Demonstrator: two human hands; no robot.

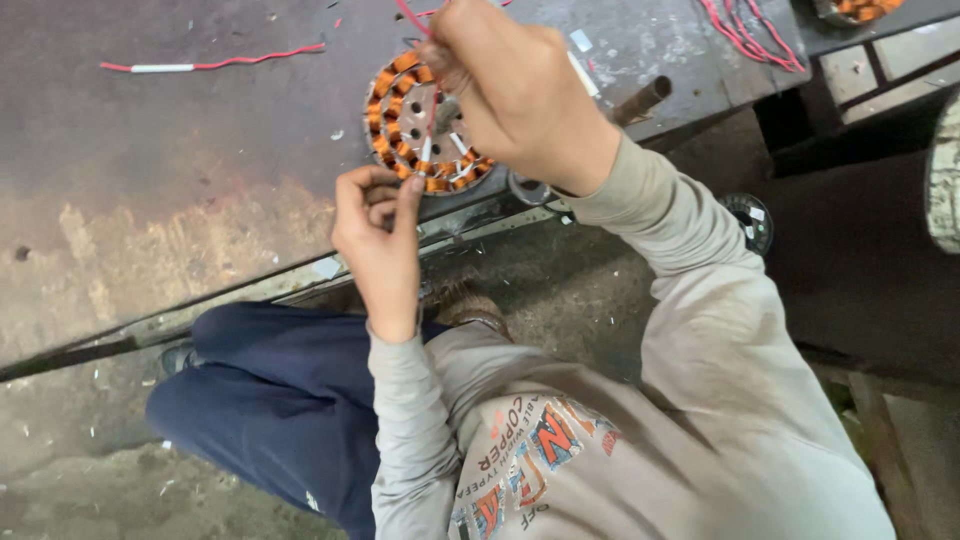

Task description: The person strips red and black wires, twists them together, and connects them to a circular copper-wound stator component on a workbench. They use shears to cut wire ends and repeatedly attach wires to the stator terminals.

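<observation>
Clearly, in the head view, the round stator [420, 125] is lying at the upper middle of the frame, on the bench [150, 130] edge, its copper coils already wound all around. The right hand [520, 90] is pinching a red lead wire [430, 105] above it; the left hand [378, 225] is pinching something small at its lower rim. Tying off the leads seems unfinished. Loose red wire [215, 64] and a red bundle [750, 35] are lying apart, blocking nothing.
</observation>
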